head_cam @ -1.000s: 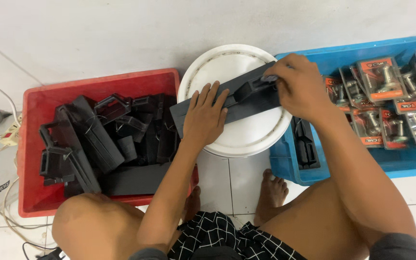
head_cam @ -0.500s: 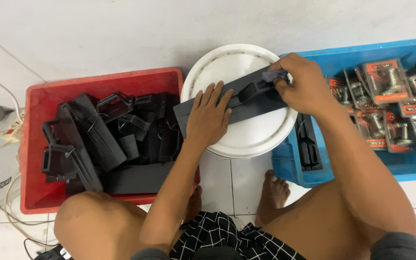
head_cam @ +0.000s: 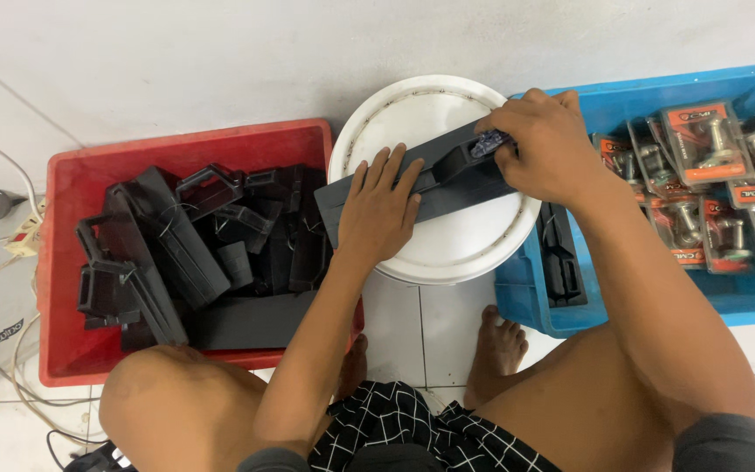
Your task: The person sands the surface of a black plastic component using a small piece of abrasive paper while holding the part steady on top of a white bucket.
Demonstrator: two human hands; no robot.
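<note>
A long black plastic trowel with a handle (head_cam: 447,170) lies across the white bucket lid (head_cam: 456,249). My left hand (head_cam: 382,210) presses flat on its left half, fingers spread. Over the handle's right end, my right hand (head_cam: 548,144) pinches a small dark bluish item (head_cam: 488,140) against the handle. Part of the trowel's right end is hidden under that hand.
A red crate (head_cam: 63,262) at the left holds several black plastic trowels. A blue crate (head_cam: 744,301) at the right holds several carded metal parts in orange packs and a black piece. White cables and a plug lie at the far left. My knees and bare feet are below.
The black trowel has shifted slightly on the lid, and my right hand has moved in over the handle's right end with the small item. My left hand stays pressed down.
</note>
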